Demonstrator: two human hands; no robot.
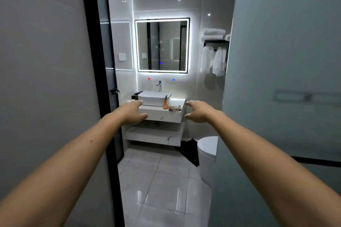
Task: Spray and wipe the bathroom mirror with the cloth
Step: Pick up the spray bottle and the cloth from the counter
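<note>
Grey walls and a frosted glass door (287, 79) frame your view into the bathroom, with a black door frame (96, 61) on your left. Glossy pale floor tiles (162, 180) run ahead to a white marble surface (162, 115) mounted on the far wall, with a shelf (155, 135) of the same stone beneath it. A white toilet (206, 151) sits low on the right. Above the surface hangs the mirror (162, 45), square and rimmed in white light, well ahead of you and out of reach. White towels (215, 49) are stacked on and hang from a black rack to its right. A white basin (154, 98) stands on the surface below a chrome tap (159, 85). Just right of the basin stands the orange spray bottle (165, 104), and the cloth (175, 108) lies crumpled beside it near the surface's right edge. Your left hand (133, 111) and right hand (199, 111) are both stretched forward at arm's length, fingers spread and loose, holding nothing, well apart from each other.
</note>
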